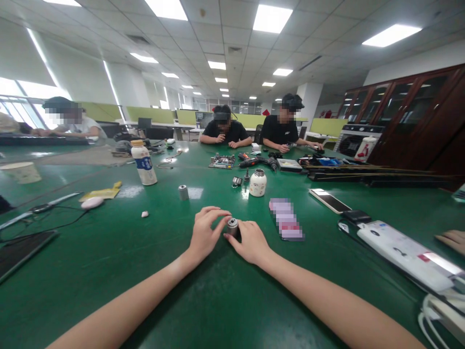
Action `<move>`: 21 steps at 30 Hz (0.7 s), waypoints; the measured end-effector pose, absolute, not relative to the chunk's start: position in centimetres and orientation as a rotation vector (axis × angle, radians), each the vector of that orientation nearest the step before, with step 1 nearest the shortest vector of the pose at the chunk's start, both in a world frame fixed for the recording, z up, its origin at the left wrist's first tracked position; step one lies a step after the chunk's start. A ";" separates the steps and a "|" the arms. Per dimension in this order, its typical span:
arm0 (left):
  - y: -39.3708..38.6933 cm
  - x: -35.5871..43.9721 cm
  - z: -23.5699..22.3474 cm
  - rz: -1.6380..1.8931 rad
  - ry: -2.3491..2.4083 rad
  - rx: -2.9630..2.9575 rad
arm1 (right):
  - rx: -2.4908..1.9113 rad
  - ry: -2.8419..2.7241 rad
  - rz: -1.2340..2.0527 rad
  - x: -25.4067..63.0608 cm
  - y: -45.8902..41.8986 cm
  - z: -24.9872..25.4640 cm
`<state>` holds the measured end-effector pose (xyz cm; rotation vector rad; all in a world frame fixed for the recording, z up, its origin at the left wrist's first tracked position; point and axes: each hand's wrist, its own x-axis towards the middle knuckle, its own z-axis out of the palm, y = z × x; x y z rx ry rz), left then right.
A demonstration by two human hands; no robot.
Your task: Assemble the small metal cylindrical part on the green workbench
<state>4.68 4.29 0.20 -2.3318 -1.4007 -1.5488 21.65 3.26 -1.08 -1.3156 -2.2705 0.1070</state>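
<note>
A small cylindrical metal motor (232, 229) stands upright on the green table, its end face with dark holes turned up. My right hand (253, 241) grips it from the right, thumb in front and fingers behind. At its upper left edge, the thumb and forefinger of my left hand (208, 231) come together in a pinch; whether something tiny is between them is hidden. A second grey metal cylinder (183, 192) stands farther off to the left. Close to it on the near side lies a small pale pink piece (145, 214).
A cream bottle (257, 183), phone (286, 219), white phone (330, 200) and power bank (403, 252) lie right. Left are a drink bottle (144, 163), mouse (92, 202) and yellow packet (103, 194). Circuit board (222, 162) and drill (254, 162) lie beyond; people sit around.
</note>
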 end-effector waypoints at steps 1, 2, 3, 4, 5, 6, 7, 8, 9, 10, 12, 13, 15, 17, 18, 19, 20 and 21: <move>4.0 5.2 0.2 -1.540 -1.408 -2.374 | -1.310 -2.273 0.109 21.7 3.3 -1.1; 3.8 5.6 0.1 -1.529 -1.425 -2.406 | -1.306 -2.274 0.110 21.7 3.3 -1.1; 3.7 5.8 0.0 -1.524 -1.445 -2.428 | -1.302 -2.273 0.108 21.7 3.3 -1.1; 3.7 5.9 0.0 -1.526 -1.460 -2.447 | -1.298 -2.271 0.107 21.7 3.3 -1.1; 3.7 5.9 -0.1 -1.532 -1.465 -2.467 | -1.294 -2.271 0.105 21.7 3.3 -1.1; 3.8 5.8 0.0 -1.541 -1.460 -2.491 | -1.290 -2.272 0.105 21.7 3.3 -1.1; 3.8 5.8 0.0 -1.551 -1.451 -2.515 | -1.286 -2.271 0.106 21.7 3.3 -1.2; 3.8 5.7 0.0 -1.558 -1.440 -2.539 | -1.284 -2.271 0.108 21.7 3.3 -1.2; 3.8 5.7 0.0 -1.561 -1.430 -2.559 | -1.282 -2.269 0.111 21.6 3.3 -1.2; 3.8 5.6 0.0 -1.559 -1.423 -2.572 | -1.282 -2.268 0.114 21.6 3.3 -1.2; 3.9 5.6 -0.1 -1.545 -1.418 -2.588 | -1.282 -2.268 0.121 21.6 3.3 -1.1; 3.9 5.5 -0.1 -1.532 -1.417 -2.598 | -1.282 -2.268 0.122 21.6 3.3 -1.1; 4.1 5.5 0.1 -1.494 -1.411 -2.626 | -1.287 -2.264 0.119 21.6 3.3 -1.1; 4.0 5.7 1.0 -1.464 -1.396 -2.608 | -1.290 -2.257 0.122 21.6 3.3 -1.1; 3.6 6.0 1.6 -1.457 -1.387 -2.569 | -1.287 -2.251 0.127 21.6 3.3 -1.2; 2.8 6.3 2.2 -1.447 -1.364 -2.529 | -1.276 -2.242 0.133 21.6 3.4 -1.3; 1.5 6.7 2.6 -1.443 -1.344 -2.475 | -1.256 -2.232 0.138 21.6 3.4 -1.4; -0.3 7.1 2.6 -1.393 -1.294 -2.513 | -1.239 -2.213 0.144 21.6 3.4 -1.5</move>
